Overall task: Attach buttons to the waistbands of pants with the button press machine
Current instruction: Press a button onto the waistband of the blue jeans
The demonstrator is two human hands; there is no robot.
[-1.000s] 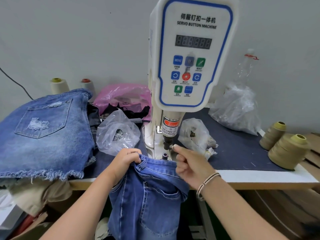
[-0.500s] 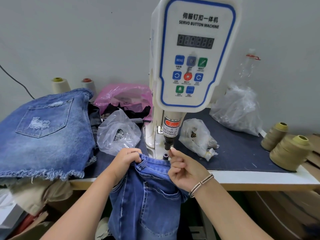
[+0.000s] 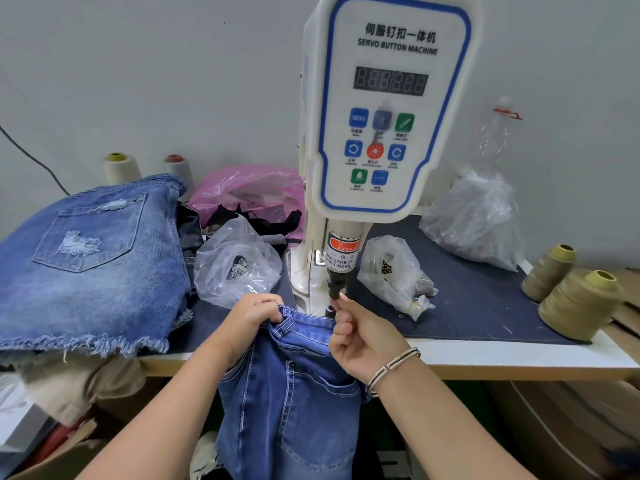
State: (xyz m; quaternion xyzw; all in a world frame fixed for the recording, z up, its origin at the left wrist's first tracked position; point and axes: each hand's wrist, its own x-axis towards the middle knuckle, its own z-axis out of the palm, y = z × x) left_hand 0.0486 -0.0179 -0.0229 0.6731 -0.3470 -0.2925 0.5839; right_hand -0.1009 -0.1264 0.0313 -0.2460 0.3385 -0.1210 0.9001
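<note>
Denim fills the lower centre of the head view: a pair of blue jeans (image 3: 287,386) hangs off the front edge of the table (image 3: 519,355), its waistband (image 3: 301,322) lifted to the base of the servo button machine (image 3: 384,109) that stands at centre frame. The left hand (image 3: 251,315) has its fingers curled round the waistband's left end, gripping the fabric. The right hand (image 3: 363,336) is raised just right of centre, fingertips pinched together right at the black punch tip (image 3: 334,291); whether a button sits between them is too small to tell. The lower die (image 3: 329,309) shows just beneath, beside the waistband edge.

At left lies a stack of denim shorts (image 3: 90,258); a clear bag of buttons (image 3: 239,265) sits left of the machine, another bag (image 3: 391,268) to its right.

This looks like the loading step, a button part being seated in the punch. Next, I judge, the waistband must slide flat over the die, with fingers withdrawn clear before pressing.
</note>
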